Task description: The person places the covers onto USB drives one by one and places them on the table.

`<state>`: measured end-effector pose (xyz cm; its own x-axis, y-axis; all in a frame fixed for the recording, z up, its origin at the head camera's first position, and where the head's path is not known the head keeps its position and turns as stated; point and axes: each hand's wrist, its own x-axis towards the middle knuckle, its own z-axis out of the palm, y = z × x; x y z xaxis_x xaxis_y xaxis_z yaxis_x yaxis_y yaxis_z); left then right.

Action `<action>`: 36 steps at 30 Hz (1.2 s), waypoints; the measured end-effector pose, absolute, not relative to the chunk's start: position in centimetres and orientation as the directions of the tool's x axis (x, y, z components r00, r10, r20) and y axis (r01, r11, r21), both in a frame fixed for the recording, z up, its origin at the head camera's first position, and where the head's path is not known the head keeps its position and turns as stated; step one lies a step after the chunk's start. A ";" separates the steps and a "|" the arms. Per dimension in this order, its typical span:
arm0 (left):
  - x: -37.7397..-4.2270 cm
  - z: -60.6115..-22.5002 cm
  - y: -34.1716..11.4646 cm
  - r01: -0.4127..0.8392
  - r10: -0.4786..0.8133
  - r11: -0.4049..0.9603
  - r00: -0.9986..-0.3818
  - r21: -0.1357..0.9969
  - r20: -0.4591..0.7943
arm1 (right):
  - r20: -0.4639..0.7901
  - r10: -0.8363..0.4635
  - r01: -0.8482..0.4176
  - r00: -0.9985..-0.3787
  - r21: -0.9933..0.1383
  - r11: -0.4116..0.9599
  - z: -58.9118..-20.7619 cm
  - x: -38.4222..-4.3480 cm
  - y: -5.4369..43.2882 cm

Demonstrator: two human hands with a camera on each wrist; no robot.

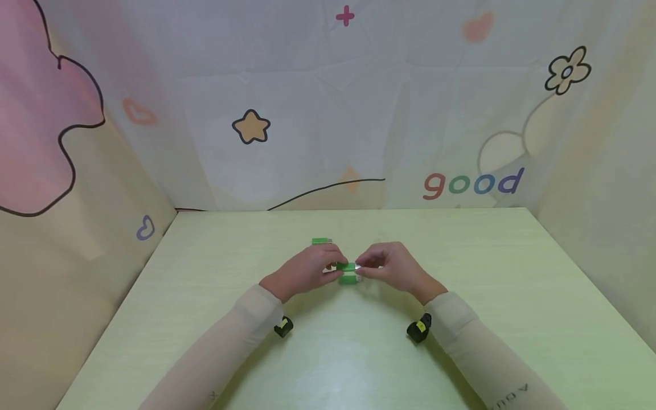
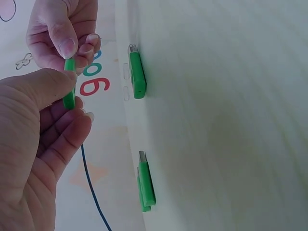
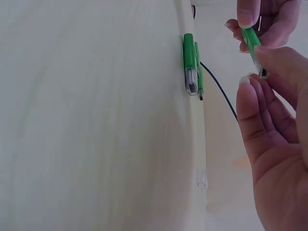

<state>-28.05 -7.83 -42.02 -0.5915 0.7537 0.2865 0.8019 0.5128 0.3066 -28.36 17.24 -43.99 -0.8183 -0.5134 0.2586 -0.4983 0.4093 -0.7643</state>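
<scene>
Both hands hold one green USB flash drive (image 1: pixel 345 266) just above the table. My left hand (image 1: pixel 312 267) pinches its green body between thumb and fingers. At the drive's other end, the right hand (image 1: pixel 392 266) pinches the pale tip with thumb and forefinger; in the right wrist view this tip (image 3: pixel 263 72) looks clear with something dark inside. Just below the hands lies another green USB flash drive (image 1: pixel 348 279) with a clear cap (image 2: pixel 133 48). Farther back, to the left, are green flash drives (image 2: pixel 147 185) lying side by side, a bare metal plug showing.
Small clear caps (image 3: pixel 201 179) lie on the table farther back to the right, faint against it. The pale table (image 1: pixel 348 353) meets a printed curtain (image 1: pixel 307 85) at its back edge. Black wrist cameras (image 1: pixel 419 328) hang under both sleeves.
</scene>
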 end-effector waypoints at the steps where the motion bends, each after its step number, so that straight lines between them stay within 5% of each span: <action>1: -28.2 -42.1 -7.8 0.795 0.748 0.521 -0.601 0.310 0.283 | 0.250 -0.508 -0.495 -0.824 -0.754 0.432 -44.0 -28.5 17.3; 17: -30.2 -43.4 -6.9 0.744 0.733 0.590 -0.656 0.313 0.179 | 0.086 -0.476 -0.411 -0.875 -0.652 0.638 -44.0 -30.1 17.0; 36: -31.4 -44.0 -5.3 0.723 0.731 0.648 -0.679 0.240 0.073 | -0.007 -0.549 -0.456 -0.836 -0.549 0.700 -43.3 -31.1 16.1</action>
<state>-31.43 -5.33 -44.02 -0.6786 0.7308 0.0732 0.7232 0.6476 0.2398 -31.06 16.13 -43.34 -0.8355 -0.5494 -0.0066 -0.4562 0.7003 -0.5491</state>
